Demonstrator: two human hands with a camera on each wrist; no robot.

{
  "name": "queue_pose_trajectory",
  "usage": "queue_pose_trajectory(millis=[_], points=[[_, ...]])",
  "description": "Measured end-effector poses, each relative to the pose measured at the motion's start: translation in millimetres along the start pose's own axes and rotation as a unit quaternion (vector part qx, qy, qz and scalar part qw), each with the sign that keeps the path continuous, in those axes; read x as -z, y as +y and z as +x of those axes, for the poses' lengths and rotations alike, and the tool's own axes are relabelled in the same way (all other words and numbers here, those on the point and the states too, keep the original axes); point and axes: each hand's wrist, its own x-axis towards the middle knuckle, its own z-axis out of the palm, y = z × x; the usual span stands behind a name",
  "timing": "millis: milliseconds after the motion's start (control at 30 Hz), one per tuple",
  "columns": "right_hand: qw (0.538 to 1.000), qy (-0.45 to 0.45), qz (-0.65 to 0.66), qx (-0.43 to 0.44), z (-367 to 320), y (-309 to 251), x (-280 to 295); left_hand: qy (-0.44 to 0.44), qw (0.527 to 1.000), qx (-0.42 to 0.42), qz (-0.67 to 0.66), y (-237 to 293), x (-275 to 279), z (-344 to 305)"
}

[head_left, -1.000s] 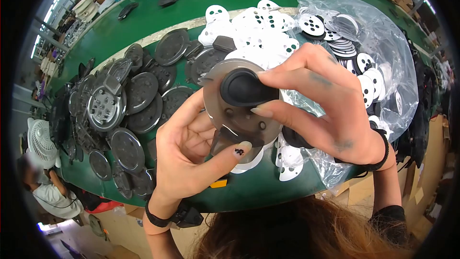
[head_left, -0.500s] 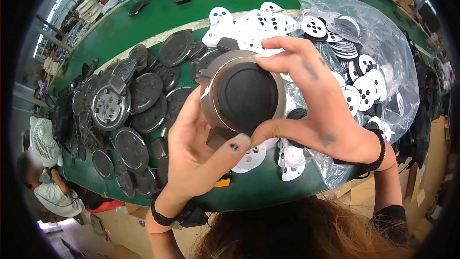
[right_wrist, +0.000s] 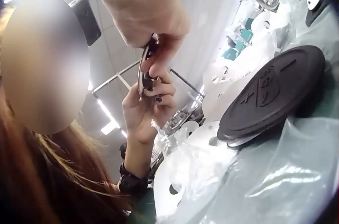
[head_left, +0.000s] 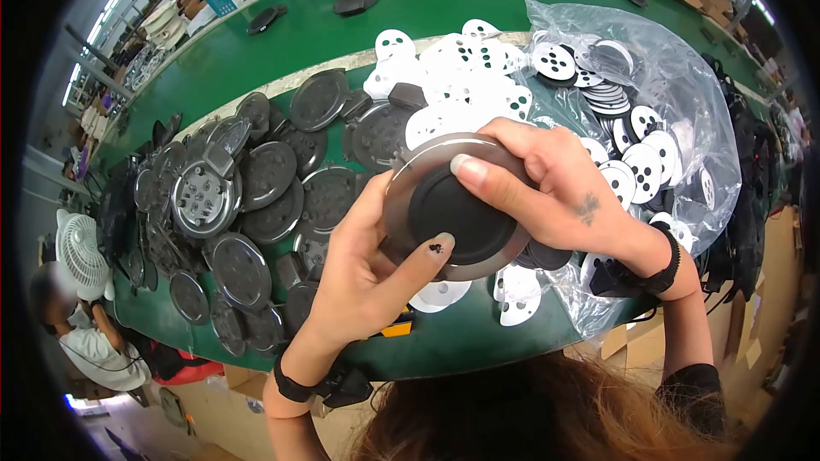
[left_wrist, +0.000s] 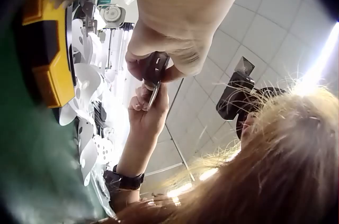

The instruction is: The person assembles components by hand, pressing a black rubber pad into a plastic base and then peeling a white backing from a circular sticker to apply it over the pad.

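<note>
Both hands hold a round, see-through dark plastic housing (head_left: 427, 156) with a flat black disc (head_left: 448, 213) lying in its middle. My left hand (head_left: 354, 286) grips the housing from the left and below, its thumb on the disc's lower edge. From the right, my right hand (head_left: 559, 183) grips the rim with its fingers behind and its thumb pressed on the disc's upper part. The left wrist view shows the housing (left_wrist: 155, 68) edge-on between the fingers of both hands. The housing's underside is mostly hidden by them.
Many similar dark housings (head_left: 243, 269) are heaped on the left of the green table (head_left: 427, 0). White discs with holes (head_left: 453, 55) pile up behind the hands. A clear plastic bag (head_left: 692, 51) holds more at right. A yellow-and-black object (head_left: 399, 324) lies near the front edge.
The right hand pinched the bent black disc over the housing, then the disc lay flat in it. Now the right thumb has moved onto the disc and its fingers behind the rim.
</note>
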Motion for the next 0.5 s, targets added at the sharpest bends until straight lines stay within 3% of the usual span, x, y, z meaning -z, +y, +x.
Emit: queue_pose_trajectory(millis=[67, 133, 233, 367, 400, 500], points=[[1.0, 0.017, -0.006, 0.002, -2, 4, -4, 0.017, 0.999, 0.03, 0.009, -3, -1, 1], [0.985, 0.079, -0.074, 0.137, -2, 15, -10, 0.017, 0.999, 0.001, 0.031, -5, -2, 1], [0.985, 0.057, -0.079, 0.145, -2, 11, -5, 0.024, 0.997, -0.035, 0.059, -5, -1, 0], [0.983, 0.035, 0.045, 0.175, 4, 17, -3, 0.005, 0.997, -0.067, 0.026, -3, 6, 1], [0.985, -0.005, 0.152, 0.08, 1, -1, 1, 0.005, 0.996, -0.085, -0.001, -3, 7, 2], [0.99, -0.082, 0.078, 0.082, -2, 6, 7, 0.005, 0.996, -0.072, 0.051, -1, 10, 3]])
